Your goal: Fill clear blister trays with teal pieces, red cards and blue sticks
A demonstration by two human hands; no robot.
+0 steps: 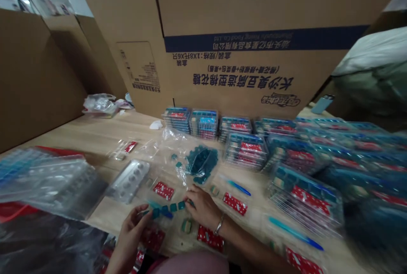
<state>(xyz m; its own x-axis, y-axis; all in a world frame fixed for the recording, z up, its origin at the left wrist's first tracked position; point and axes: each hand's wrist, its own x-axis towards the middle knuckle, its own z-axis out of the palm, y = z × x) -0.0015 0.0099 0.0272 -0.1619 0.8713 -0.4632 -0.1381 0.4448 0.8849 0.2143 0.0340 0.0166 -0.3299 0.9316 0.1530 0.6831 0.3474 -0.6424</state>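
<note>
My left hand (pixel 133 229) and my right hand (pixel 202 206) meet low in the middle of the head view, over the wooden table (pixel 95 132). Between them runs a short row of small teal square pieces (pixel 167 209) on a clear tray; both hands pinch at its ends. A silver bracelet (pixel 219 224) circles my right wrist. Just beyond lies a clear bag of loose teal pieces (pixel 200 161). Red printed cards (pixel 163 190) lie flat around my hands. How firmly the fingers grip is blurred.
Stacks of filled clear packs (pixel 244 149) cover the right half of the table. Empty clear blister trays (pixel 57 183) pile at the left, one more (pixel 129 179) beside them. Blue pens (pixel 237 187) lie among the cards. A big printed cardboard box (pixel 241 37) walls the back.
</note>
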